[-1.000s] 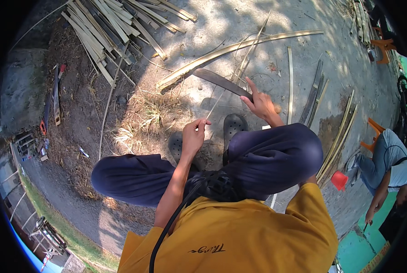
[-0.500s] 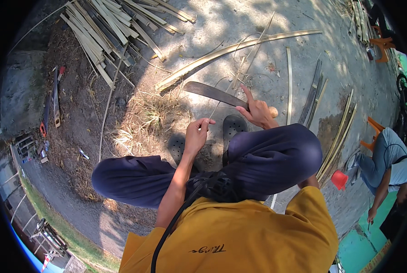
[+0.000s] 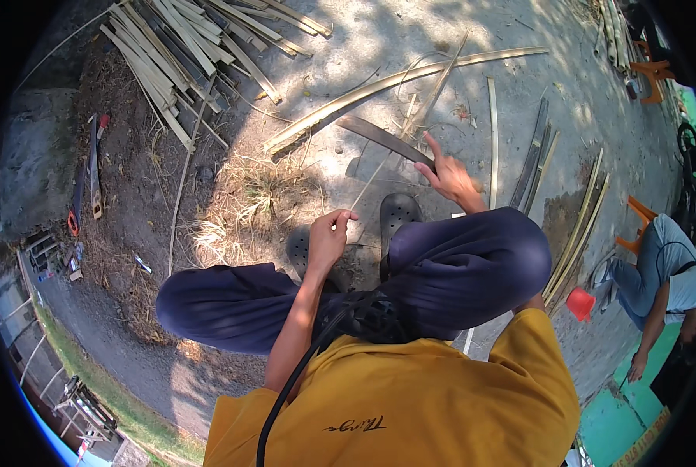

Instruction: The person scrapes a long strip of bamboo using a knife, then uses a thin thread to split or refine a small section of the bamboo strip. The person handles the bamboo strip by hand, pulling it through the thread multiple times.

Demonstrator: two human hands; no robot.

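Observation:
My left hand (image 3: 328,237) pinches the near end of a thin pale strip (image 3: 371,177), which looks like split bamboo. The strip slants away to the far right, passing under the blade of a machete (image 3: 385,141). That long, dark blade points to the far left, its handle wrapped in my right hand (image 3: 455,182) with the index finger stretched out. Most of the handle is hidden by the palm. Whether the edge touches the strip, I cannot tell. Both hands are in front of my bent knees, above my dark clogs (image 3: 399,214).
Beyond the blade lies a long curved bamboo slat (image 3: 410,75). A pile of slats (image 3: 181,58) is at the far left, near a handsaw (image 3: 95,167). More strips (image 3: 533,159) lie right. A person (image 3: 667,272) sits at the right near a red scoop-like container (image 3: 580,304).
The machete has shifted right and farther from me along the strip, its tip moving up. My right hand has moved slightly right. My left hand keeps its pinch, having shifted slightly nearer me.

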